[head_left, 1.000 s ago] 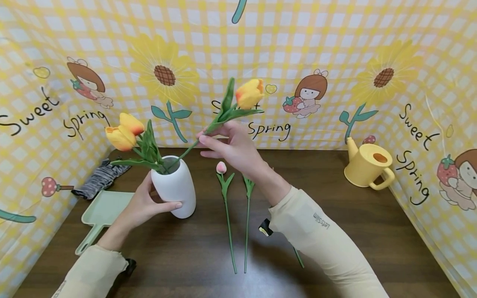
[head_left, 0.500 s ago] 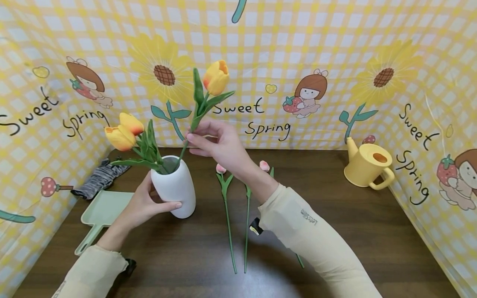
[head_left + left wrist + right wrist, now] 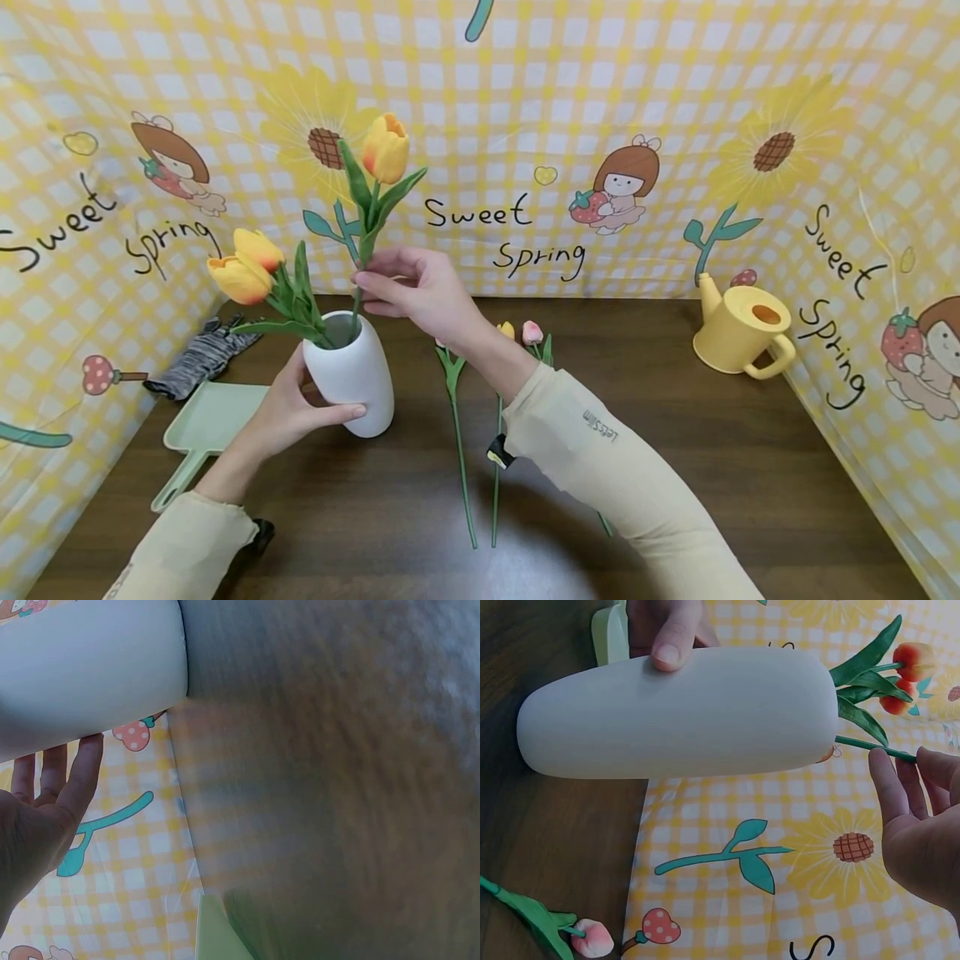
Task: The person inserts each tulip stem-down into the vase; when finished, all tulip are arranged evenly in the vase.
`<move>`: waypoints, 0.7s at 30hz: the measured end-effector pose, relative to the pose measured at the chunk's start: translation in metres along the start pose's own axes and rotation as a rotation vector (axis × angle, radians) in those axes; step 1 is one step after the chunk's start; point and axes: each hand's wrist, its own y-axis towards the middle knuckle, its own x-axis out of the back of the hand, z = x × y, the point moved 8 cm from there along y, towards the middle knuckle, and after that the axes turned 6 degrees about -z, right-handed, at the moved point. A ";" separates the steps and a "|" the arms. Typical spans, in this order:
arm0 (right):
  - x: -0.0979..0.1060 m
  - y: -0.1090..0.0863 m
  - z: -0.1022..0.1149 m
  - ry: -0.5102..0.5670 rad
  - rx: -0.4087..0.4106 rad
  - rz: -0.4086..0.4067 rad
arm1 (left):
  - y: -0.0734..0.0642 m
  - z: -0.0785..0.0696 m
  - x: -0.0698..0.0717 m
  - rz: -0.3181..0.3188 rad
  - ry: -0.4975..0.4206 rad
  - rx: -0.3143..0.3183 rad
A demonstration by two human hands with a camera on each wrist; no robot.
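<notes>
Two hands work at a white vase [image 3: 352, 387]: the left hand [image 3: 296, 412] grips its left side, thumb across the front, while the right hand [image 3: 420, 287], just beyond the mouth, pinches the stem of a yellow-orange tulip [image 3: 387, 150]. That tulip stands nearly upright above the vase, its stem reaching into the mouth; two similar tulips [image 3: 240, 279] lean out leftward. The stem ends inside cannot be seen. Of the loose flowers on the table [image 3: 360, 517], a pink-headed tulip [image 3: 452, 379] has its bloom mostly covered by the right forearm, which also crosses the stems of a yellow one [image 3: 506, 331] and another pink one [image 3: 532, 333]. The left forearm slants up from the lower left; the right reaches across from the lower right, wrist above the table. Farther off are a green dustpan [image 3: 217, 412], a grey mottled cloth item [image 3: 198, 358] and a yellow watering can [image 3: 738, 329], before a checked backdrop [image 3: 480, 108].
</notes>
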 end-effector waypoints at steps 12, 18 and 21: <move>-0.010 0.013 -0.012 -0.078 -0.058 0.012 | 0.001 0.001 0.000 0.005 -0.006 -0.004; -0.011 0.016 -0.014 -0.104 -0.019 0.008 | 0.001 0.000 0.000 0.010 -0.004 -0.007; -0.011 0.017 -0.016 -0.114 0.005 0.007 | 0.001 0.000 0.000 0.011 -0.005 -0.008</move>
